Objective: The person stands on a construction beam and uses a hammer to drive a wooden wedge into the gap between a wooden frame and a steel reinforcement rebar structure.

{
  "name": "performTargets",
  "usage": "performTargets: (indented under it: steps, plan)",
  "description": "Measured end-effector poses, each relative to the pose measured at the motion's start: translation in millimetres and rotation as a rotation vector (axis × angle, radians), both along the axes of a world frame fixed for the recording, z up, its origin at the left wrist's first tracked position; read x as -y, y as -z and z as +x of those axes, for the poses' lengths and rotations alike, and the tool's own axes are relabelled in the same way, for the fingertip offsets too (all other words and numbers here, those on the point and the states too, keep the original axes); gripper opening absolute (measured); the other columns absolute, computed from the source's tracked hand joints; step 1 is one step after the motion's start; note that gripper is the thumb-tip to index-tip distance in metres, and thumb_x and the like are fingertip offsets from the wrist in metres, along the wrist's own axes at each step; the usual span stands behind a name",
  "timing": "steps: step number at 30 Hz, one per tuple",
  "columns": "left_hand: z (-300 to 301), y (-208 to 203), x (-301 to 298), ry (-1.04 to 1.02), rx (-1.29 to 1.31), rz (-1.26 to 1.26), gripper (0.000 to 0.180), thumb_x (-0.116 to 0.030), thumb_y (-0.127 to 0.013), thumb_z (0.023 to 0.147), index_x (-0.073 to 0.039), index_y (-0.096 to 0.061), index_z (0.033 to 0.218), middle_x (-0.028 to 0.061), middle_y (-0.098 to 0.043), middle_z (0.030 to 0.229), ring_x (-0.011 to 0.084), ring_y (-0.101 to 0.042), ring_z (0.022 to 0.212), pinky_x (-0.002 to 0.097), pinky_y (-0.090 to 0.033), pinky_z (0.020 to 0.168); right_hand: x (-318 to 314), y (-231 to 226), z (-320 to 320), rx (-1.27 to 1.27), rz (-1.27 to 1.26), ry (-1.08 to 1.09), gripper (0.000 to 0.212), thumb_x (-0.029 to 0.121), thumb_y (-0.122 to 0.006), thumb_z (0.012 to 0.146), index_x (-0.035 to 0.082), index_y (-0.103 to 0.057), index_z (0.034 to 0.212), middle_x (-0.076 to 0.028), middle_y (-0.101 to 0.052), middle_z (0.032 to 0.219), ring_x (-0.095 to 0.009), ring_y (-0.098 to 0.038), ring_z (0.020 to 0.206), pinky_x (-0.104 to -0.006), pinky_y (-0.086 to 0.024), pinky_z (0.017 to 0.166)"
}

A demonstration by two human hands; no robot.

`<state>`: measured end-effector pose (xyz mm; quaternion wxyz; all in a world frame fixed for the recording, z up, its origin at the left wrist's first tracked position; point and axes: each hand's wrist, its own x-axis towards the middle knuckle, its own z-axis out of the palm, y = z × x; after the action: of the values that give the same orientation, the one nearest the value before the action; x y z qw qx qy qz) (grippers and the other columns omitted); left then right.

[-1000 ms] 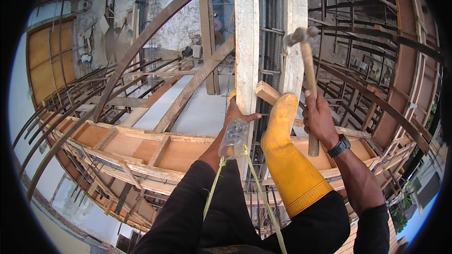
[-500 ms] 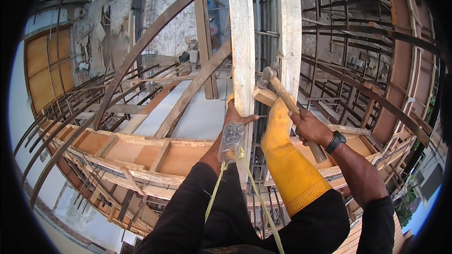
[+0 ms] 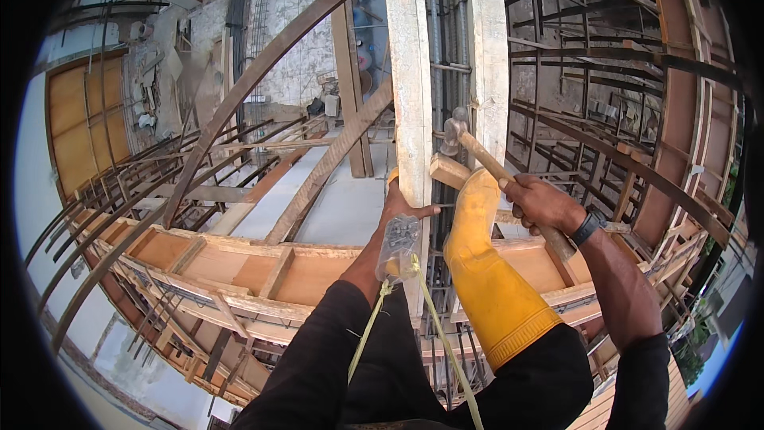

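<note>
Guessing midway: block (image 3: 449, 170) placed but crooked at right hand's (image 3: 544, 207) 10 o'clock, fingers clenching hammer (image 3: 484, 155); left hand's (image 3: 395, 206) grip, can't tell.

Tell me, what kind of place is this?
Most likely a building site: steel reinforcing bars run between two whitish wooden boards, plywood formwork shows on the left, and the person's right hand grips a hammer.

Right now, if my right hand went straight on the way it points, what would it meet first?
Your right hand, gripping the hammer, would probably meet the yellow boot first, at its toe, with the wooden block beyond; depth is unclear, so it might pass above.
</note>
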<state>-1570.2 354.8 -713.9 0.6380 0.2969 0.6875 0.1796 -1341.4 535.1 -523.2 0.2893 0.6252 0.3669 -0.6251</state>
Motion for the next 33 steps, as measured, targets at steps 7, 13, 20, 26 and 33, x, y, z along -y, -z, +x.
performTargets:
  steps: [7, 13, 20, 26, 33]
  plan:
    - [6, 3, 9, -0.108, 0.046, 0.067, 0.116, -0.024, -0.101, 0.061, 0.006, -0.029, 0.147, 0.0228, -0.054, 0.138, 0.0335, -0.056, 0.129, 0.0428, -0.048, 0.109, 26, 26, -8, -0.031, 0.559, 0.341, 0.045, 0.043, -0.043, 0.109, -0.001, -0.053, 0.112, 0.000, -0.049, 0.068, -0.010, -0.050, 0.051, -0.0315, -0.045, 0.044]
    - [5, 0, 5, -0.091, 0.045, 0.051, 0.115, -0.024, -0.101, 0.060, 0.007, -0.031, 0.146, 0.0233, -0.055, 0.137, 0.0331, -0.057, 0.128, 0.0427, -0.048, 0.109, -1, -9, 4, -0.034, 0.048, 0.083, 0.053, 0.050, -0.044, 0.107, -0.002, -0.055, 0.111, -0.002, -0.049, 0.068, -0.013, -0.050, 0.050, -0.0306, -0.044, 0.044]
    - [5, 2, 9, -0.124, 0.004, -0.016, 0.116, -0.023, -0.101, 0.060, 0.006, -0.031, 0.147, 0.0231, -0.054, 0.138, 0.0337, -0.056, 0.129, 0.0427, -0.047, 0.109, 38, 25, -4, -0.091, 0.631, 0.338, 0.050, 0.048, -0.045, 0.108, 0.000, -0.057, 0.112, -0.004, -0.053, 0.071, -0.015, -0.051, 0.053, -0.0327, -0.045, 0.045]
    - [5, 20, 14, -0.027, -0.080, 0.076, 0.116, -0.022, -0.101, 0.059, 0.007, -0.030, 0.146, 0.0225, -0.055, 0.137, 0.0327, -0.056, 0.128, 0.0425, -0.048, 0.109, -25, -17, -4, 0.010, 0.043, -0.098, 0.051, 0.048, -0.045, 0.107, 0.000, -0.056, 0.118, -0.002, -0.051, 0.071, -0.014, -0.052, 0.053, -0.0319, -0.046, 0.046]
    - [0, 18, 17, -0.082, -0.037, -0.044, 0.121, -0.025, -0.102, 0.057, 0.006, -0.028, 0.148, 0.0220, -0.053, 0.139, 0.0325, -0.054, 0.131, 0.0426, -0.046, 0.112, 25, 16, -7, -0.080, 0.464, 0.208, 0.049, 0.048, -0.045, 0.108, 0.000, -0.055, 0.111, -0.002, -0.049, 0.068, -0.013, -0.050, 0.052, -0.0317, -0.045, 0.045]
